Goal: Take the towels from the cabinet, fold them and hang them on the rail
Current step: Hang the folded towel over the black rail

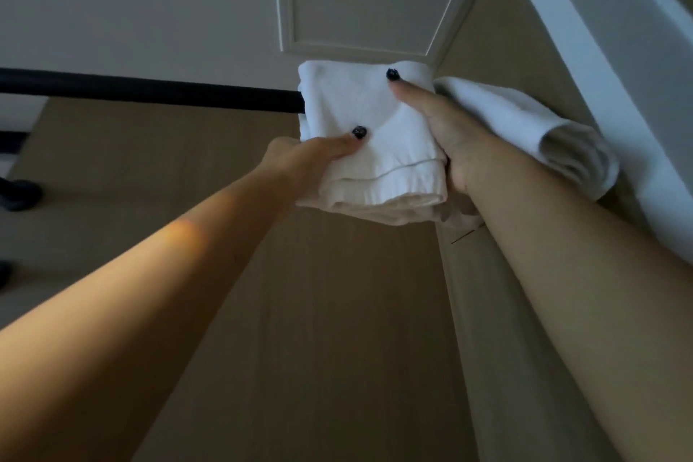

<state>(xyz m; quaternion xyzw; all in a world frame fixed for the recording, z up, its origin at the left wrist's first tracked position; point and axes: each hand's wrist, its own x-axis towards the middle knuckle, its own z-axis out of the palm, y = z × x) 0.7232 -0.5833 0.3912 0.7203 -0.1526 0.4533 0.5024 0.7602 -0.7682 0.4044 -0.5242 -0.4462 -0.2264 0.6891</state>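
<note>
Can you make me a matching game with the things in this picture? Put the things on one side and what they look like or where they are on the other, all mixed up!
Things:
1. rail
2. folded towel
3. second towel
4. fingernails

Descriptions:
A. white, gripped at its sides by the left hand and the right hand
B. long, black, running in from the left edge
C. small, dark, pressed on white cloth
D. white, draped to the right of the held one

Pairs: 1-B, 2-A, 3-D, 4-C
</note>
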